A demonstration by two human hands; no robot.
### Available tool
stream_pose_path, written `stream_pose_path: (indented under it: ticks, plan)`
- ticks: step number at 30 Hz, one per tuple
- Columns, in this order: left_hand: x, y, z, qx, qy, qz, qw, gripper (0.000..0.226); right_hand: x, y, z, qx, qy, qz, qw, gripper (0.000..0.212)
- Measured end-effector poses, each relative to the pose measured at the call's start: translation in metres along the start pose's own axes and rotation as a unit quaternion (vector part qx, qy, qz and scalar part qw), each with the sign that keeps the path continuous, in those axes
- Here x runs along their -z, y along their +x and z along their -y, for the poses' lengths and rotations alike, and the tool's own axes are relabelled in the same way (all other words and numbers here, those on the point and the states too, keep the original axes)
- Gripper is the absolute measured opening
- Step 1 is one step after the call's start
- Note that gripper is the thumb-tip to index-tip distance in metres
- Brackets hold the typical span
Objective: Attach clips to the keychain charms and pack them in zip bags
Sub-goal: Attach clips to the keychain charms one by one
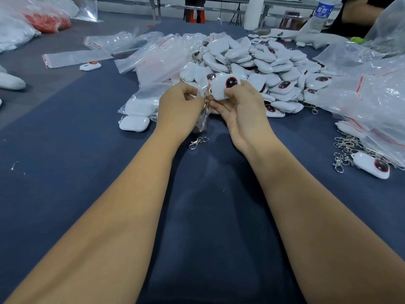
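Note:
My right hand [238, 106] grips a white keychain charm [223, 87] with a dark red-rimmed oval on its face, held above the blue table. A metal clip [206, 104] hangs from the charm's left end. My left hand [179, 106] pinches that clip, and a small clear zip bag [202, 123] hangs under its fingers. A loose clip [198, 142] lies on the cloth just below both hands. Behind them rises a big pile of white charms [263, 62].
Packed and empty zip bags [153, 55] spread at the back left, more bags [372, 95] at the right. Several loose clips [346, 148] and one charm [372, 165] lie at the right edge. A single charm [134, 123] sits left of my hands. A water bottle [321, 14] stands far back.

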State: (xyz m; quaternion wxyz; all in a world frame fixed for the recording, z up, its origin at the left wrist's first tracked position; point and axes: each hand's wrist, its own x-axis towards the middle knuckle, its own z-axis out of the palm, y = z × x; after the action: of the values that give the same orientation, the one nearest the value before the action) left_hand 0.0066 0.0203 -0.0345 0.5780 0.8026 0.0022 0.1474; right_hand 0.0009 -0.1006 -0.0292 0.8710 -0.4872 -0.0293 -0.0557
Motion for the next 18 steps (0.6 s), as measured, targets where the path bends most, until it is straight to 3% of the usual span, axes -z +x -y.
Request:
stream_pose_path:
  ticks: [6,11,16,18]
  plan:
    - [0.003,-0.001,-0.006,-0.005,-0.072,-0.034,0.997,0.013,-0.001,-0.002,-0.008,0.055,-0.183,-0.004,0.981,0.016]
    - [0.003,-0.002,-0.008,-0.035,-0.098,-0.053,0.993,0.018,0.000,-0.007,-0.009,0.168,-0.375,0.044,0.911,0.019]
    - [0.003,-0.002,-0.010,-0.058,-0.133,-0.067,0.987,0.018,-0.002,-0.008,-0.014,0.126,-0.453,0.076,0.879,0.033]
    - [0.004,-0.002,-0.009,-0.057,-0.133,-0.079,0.986,0.017,-0.003,-0.009,-0.015,0.111,-0.433,0.069,0.892,0.038]
